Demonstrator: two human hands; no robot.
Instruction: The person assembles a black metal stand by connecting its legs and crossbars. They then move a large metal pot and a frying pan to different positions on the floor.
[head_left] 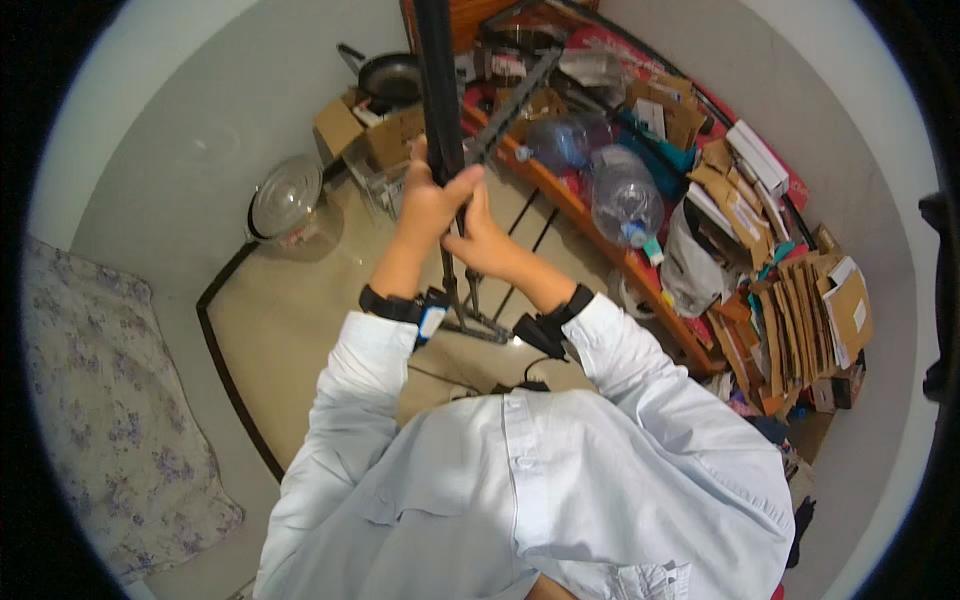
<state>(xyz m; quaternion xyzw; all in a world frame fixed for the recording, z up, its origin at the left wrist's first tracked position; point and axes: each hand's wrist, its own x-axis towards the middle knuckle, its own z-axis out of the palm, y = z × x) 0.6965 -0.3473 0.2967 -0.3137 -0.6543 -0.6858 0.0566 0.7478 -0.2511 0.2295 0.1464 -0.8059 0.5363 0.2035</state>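
Note:
Both my hands are closed on a tall black metal stand [440,85] in front of me. My left hand [424,205] wraps the upright, its thumb lying across the front. Just to the right and slightly lower, my right hand [482,238] grips the same upright. Above the hands, the thick dark pole rises to the top edge of the view. Thinner rods and legs [470,325] run down below them toward the floor. My fingers partly hide the joint where the parts meet.
A wooden bed frame [600,250] on the right carries large clear plastic bottles [625,190] and stacked flattened cardboard [800,320]. Ahead left are an open cardboard box [395,138], a frying pan [392,78] and a lidded clear container [288,200]. A floral cloth [120,410] hangs at left.

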